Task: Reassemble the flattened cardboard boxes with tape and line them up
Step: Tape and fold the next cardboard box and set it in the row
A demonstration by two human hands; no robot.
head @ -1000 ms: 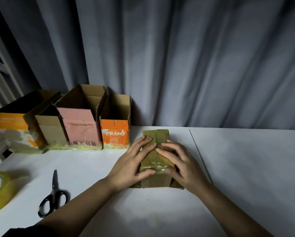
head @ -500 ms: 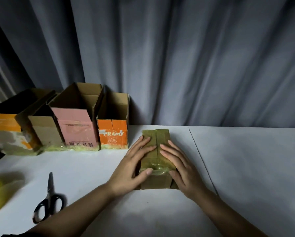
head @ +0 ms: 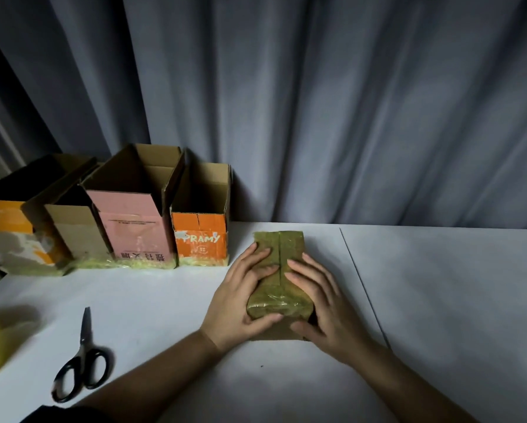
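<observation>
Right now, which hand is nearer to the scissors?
Left. The left hand presses the taped box on its scissors-facing side; the scissors lie apart from it on the table. The right hand presses the box's far side.

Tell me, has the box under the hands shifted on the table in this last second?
No. The box sits the same way beside the table seam and right of the orange box. Only the camera shifted.

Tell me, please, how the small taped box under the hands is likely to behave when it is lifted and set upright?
The taped box is probably light: thin cardboard, seemingly empty. Its glossy tape may feel slippery under the left hand and right hand. Stood on end like the orange box, it could tip easily.
</observation>
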